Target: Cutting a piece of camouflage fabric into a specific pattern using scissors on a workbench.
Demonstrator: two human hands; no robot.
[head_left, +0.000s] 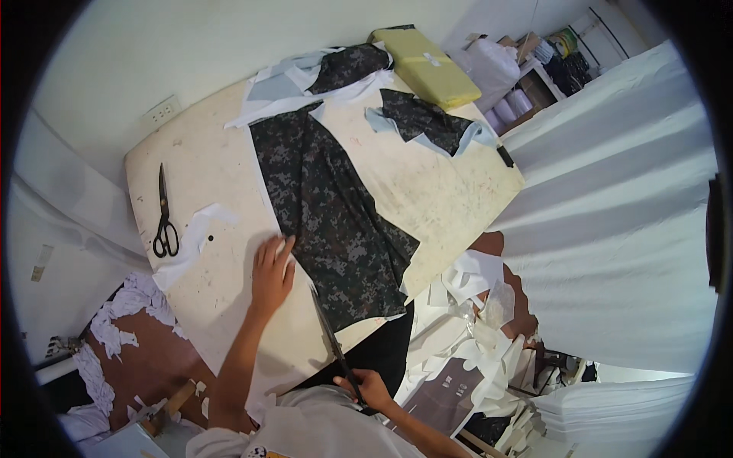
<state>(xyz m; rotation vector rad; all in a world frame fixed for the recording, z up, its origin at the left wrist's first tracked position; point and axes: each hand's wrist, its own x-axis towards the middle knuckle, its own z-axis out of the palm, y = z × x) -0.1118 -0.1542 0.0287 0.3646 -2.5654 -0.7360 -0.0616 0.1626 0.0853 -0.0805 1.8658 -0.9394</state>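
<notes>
A long piece of dark digital-camouflage fabric (328, 206) lies across the middle of the table, with a thin white edge showing along its left side. My left hand (272, 269) rests flat, fingers stretched out, their tips at the fabric's left edge. At the table's near edge, my right hand (369, 388) grips the handles of large black scissors (330, 330). Their blades point away from me, along the near-left edge of the fabric. Whether the blades are around the cloth is too small to tell.
Another pair of black scissors (163, 221) lies at the left, near a white strip (183, 248). Farther back are a camouflage bundle (351, 69), a smaller camouflage piece (427, 122) and a yellow package (427, 70). Scraps (458, 328) cover the floor right of the table (450, 198).
</notes>
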